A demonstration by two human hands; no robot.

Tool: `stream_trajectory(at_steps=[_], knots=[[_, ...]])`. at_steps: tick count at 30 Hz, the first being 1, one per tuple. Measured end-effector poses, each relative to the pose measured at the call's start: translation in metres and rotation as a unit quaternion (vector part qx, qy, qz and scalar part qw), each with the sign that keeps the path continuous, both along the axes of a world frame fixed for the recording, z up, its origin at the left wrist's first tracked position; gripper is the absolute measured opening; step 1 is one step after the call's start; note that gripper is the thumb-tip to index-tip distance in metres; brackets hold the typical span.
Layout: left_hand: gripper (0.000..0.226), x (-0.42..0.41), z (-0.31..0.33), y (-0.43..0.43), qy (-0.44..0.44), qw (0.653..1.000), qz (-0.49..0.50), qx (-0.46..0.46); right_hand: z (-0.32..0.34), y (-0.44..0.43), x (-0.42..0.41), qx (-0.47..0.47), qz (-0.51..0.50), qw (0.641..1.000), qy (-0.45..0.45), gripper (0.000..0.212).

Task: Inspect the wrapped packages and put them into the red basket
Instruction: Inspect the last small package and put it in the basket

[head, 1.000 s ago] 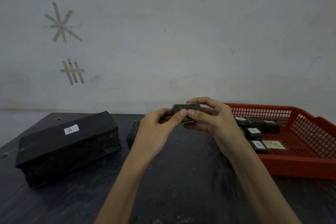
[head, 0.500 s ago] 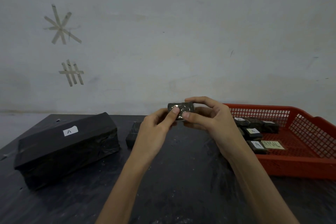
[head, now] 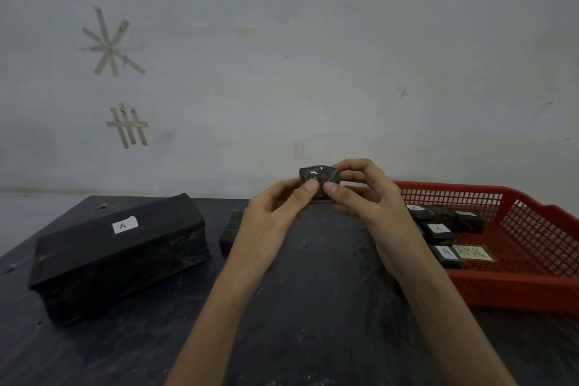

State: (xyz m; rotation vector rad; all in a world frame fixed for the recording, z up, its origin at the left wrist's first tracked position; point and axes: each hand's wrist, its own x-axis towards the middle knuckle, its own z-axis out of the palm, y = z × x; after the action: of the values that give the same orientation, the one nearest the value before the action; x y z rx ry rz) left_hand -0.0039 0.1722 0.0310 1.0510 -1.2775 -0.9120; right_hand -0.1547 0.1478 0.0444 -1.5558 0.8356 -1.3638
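Both hands, left (head: 269,222) & right (head: 366,197), pinching small black pkg (head: 318,178) above dark surface (head: 313,307), red basket (head: 532,285) at right w/ more pkgs (head: 438,230)

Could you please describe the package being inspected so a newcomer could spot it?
Find the red basket at the right of the dark table; just left of it, two hands are raised. The left hand and right hand pinch a small wrapped package. It alone is held in the air, showing no label.

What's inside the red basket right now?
Several small black wrapped packages, some labelled A, and a yellowish note lie in the red basket. The right hand hides its left end.
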Motion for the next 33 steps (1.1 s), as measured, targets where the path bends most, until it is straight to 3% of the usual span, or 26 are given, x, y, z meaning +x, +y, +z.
stream_trajectory(at_steps=[7,15,22,27,33], knots=[[0.014,-0.0031,-0.0032,-0.0030,0.010,1.000,0.010,0.011,0.0004,-0.0024,-0.0029,0.057,0.076,0.994,-0.050,0.018],[0.013,-0.0075,-0.0062,-0.0041,0.007,0.999,0.045,0.002,-0.0027,-0.0027,0.0025,0.025,0.004,0.998,-0.053,0.019],[0.029,-0.0027,-0.0041,-0.0027,0.003,1.000,0.019,0.002,0.0016,-0.0028,-0.0020,0.054,0.079,0.993,-0.075,0.020],[0.016,-0.0054,-0.0051,-0.0035,0.023,0.998,0.049,-0.008,-0.0022,-0.0010,0.0059,0.041,0.054,0.995,-0.076,0.017],[0.021,-0.0054,-0.0078,-0.0029,-0.015,0.994,0.104,-0.040,-0.0044,-0.0037,0.0038,0.093,0.090,0.988,-0.084,0.019]])
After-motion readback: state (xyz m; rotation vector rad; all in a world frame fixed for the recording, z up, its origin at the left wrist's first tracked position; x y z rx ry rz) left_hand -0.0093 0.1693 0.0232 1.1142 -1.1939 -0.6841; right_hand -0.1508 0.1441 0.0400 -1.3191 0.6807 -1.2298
